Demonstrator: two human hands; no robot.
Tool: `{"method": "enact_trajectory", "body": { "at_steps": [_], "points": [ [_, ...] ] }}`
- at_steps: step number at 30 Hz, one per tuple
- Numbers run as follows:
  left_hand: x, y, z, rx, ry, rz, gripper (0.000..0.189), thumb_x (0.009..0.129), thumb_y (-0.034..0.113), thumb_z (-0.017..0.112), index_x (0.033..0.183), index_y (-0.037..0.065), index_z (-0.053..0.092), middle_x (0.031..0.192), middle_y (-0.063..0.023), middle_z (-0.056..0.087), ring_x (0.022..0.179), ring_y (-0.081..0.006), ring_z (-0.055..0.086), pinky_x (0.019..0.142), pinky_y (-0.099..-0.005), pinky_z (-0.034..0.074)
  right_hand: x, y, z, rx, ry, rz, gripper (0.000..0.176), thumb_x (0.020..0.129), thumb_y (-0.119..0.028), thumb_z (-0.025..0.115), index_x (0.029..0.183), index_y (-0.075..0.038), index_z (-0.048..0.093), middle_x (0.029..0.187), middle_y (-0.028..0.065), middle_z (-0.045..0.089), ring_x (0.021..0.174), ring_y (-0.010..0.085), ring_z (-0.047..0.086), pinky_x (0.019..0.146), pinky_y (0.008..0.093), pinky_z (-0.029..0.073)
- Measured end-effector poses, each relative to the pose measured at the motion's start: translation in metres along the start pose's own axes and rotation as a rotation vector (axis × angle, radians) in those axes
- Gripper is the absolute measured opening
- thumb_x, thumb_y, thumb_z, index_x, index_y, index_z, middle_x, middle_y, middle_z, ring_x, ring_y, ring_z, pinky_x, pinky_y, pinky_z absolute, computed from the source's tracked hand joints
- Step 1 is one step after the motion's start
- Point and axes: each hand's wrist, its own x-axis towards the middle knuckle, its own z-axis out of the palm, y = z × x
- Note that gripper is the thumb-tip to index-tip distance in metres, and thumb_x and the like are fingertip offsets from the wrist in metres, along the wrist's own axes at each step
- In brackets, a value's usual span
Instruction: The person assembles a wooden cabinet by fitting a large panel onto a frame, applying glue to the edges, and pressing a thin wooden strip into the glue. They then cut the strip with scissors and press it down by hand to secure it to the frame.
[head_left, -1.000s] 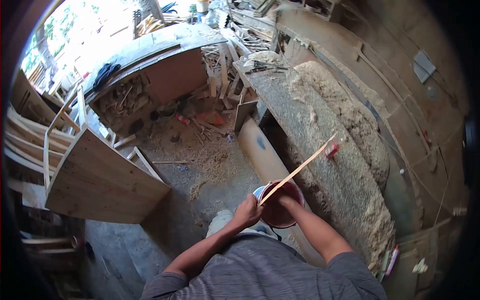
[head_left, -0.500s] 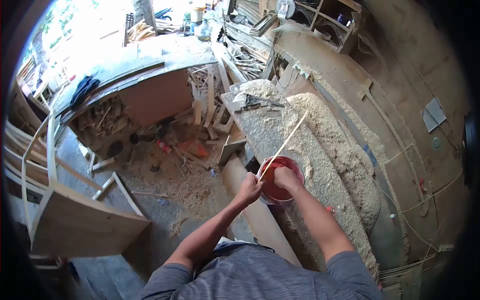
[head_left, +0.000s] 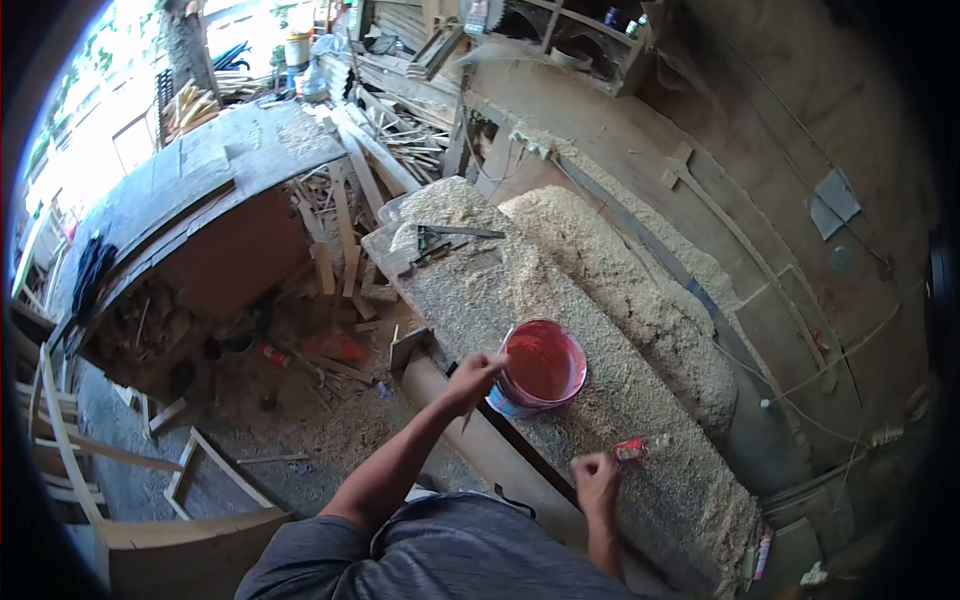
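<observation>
A bucket (head_left: 575, 385) with a red-smeared rim and reddish contents stands on the sawdust-covered bench. My left hand (head_left: 474, 383) is closed at the left side of its rim, around a thin wooden strip (head_left: 467, 420) whose end pokes out below the fist. To the lower right of the bucket, my right hand (head_left: 598, 482) hangs over the bench with its fingers curled; whether anything is in them is hidden. Just beside it on the sawdust lies a small clear bottle with a red label (head_left: 630, 450).
A metal clamp-like tool (head_left: 455, 235) lies at the bench's far end. Sawdust heaps (head_left: 640, 310) run along the right. A large board-topped table (head_left: 230, 160) stands to the left, with scrap wood (head_left: 395, 140) behind and wooden frames (head_left: 215, 470) on the floor.
My right hand has come out of the bucket and moved down toward the small bottle. The strip, earlier stretched across the bucket, has swung and is now mostly out of sight. The view has shifted right.
</observation>
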Motion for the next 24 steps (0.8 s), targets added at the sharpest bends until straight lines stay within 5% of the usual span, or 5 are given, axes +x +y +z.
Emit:
{"method": "enact_trajectory", "body": {
  "at_steps": [6,14,16,20,24],
  "points": [
    [0.073,-0.063,-0.045,0.057,0.250,-0.007,0.052,0.105,0.055,0.046,0.105,0.005,0.060,0.078,-0.0029,0.057,0.060,-0.0099,0.050,0.054,-0.0281,0.044,-0.095,0.105,0.070,-0.111,-0.579,0.106,0.040,0.088,-0.040,0.071,0.086,-0.001,0.069,0.087,0.0252,0.069,0.087,0.0433,0.069,0.078,0.0483,0.053],
    [0.083,-0.099,-0.068,0.438,0.577,0.313,0.052,0.087,0.004,0.052,0.139,-0.002,0.057,0.133,-0.0216,0.064,0.128,-0.0315,0.058,0.110,-0.0356,0.042,-0.069,0.075,0.070,-0.180,-0.775,0.014,0.040,0.099,-0.037,0.053,0.119,-0.005,0.067,0.114,0.0243,0.067,0.111,0.0428,0.063,0.094,0.0492,0.049],
    [0.024,-0.091,-0.081,-0.054,0.567,0.395,0.048,0.086,0.002,0.051,0.134,-0.002,0.060,0.132,-0.0138,0.065,0.127,-0.0250,0.058,0.108,-0.0354,0.043,-0.061,0.076,0.074,-0.268,-0.802,-0.125,0.041,0.100,-0.036,0.051,0.123,-0.006,0.066,0.114,0.0247,0.067,0.113,0.0425,0.062,0.095,0.0490,0.049],
    [-0.159,-0.160,-0.139,0.659,0.741,0.066,0.033,0.092,0.020,0.053,0.114,0.001,0.069,0.115,-0.0235,0.069,0.110,-0.0383,0.065,0.093,-0.0425,0.051,-0.056,0.079,0.078,-0.299,-0.956,-0.355,0.036,0.096,-0.033,0.060,0.116,-0.004,0.070,0.112,0.0252,0.068,0.108,0.0420,0.064,0.094,0.0491,0.050],
    [-0.421,-0.321,-0.171,0.871,0.673,-0.764,0.044,0.089,0.035,0.053,0.112,0.004,0.074,0.113,-0.0259,0.070,0.112,-0.0422,0.066,0.095,-0.0484,0.052,-0.051,0.091,0.103,-0.435,-1.448,-0.468,0.031,0.092,-0.032,0.063,0.106,-0.005,0.068,0.116,0.0230,0.067,0.104,0.0413,0.065,0.089,0.0482,0.052]
  ]
}}
